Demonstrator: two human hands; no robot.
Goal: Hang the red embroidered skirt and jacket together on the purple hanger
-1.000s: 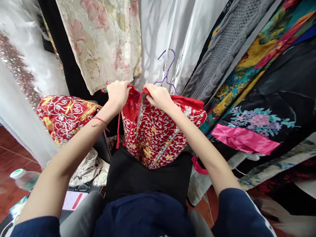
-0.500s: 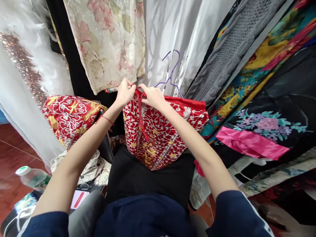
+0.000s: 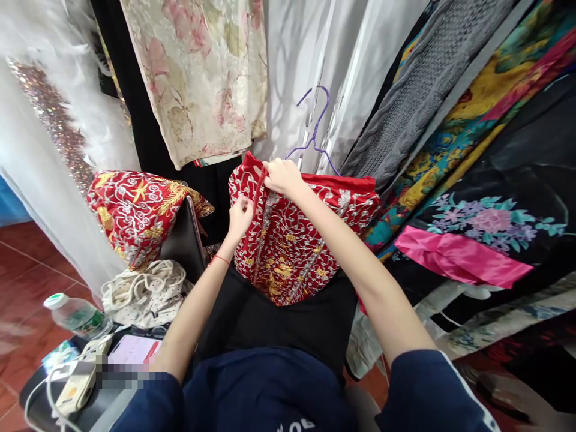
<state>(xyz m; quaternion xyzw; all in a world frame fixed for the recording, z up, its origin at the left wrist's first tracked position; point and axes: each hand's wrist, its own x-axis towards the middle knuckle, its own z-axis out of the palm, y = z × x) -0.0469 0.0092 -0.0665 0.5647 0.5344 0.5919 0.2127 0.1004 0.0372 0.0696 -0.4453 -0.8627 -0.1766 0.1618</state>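
Observation:
A red embroidered garment (image 3: 292, 246) with silver and gold stitching lies over my lap, its plain red edge (image 3: 342, 182) turned upward. My right hand (image 3: 284, 178) is closed on the garment's top edge, where a thin red tie (image 3: 258, 195) comes out. Lower and to the left, my left hand (image 3: 242, 215) has its fingers pinched on the tie, against the embroidered cloth. Part of the tie is hidden by the left hand. Just behind the garment, a purple hanger (image 3: 314, 141) shows against the white curtain.
Another red embroidered piece (image 3: 135, 207) sits at the left, above a white drawstring bundle (image 3: 146, 294). A plastic bottle (image 3: 78, 315), a phone (image 3: 130, 350) and white cables (image 3: 49, 390) are on a dark seat. Clothes hang at the right, including a grey knit (image 3: 418, 90); floral cloth (image 3: 202, 84) hangs ahead.
My left hand has moved down along the tie, away from my right hand. My right hand has stayed near the top edge, whose left corner now stands up.

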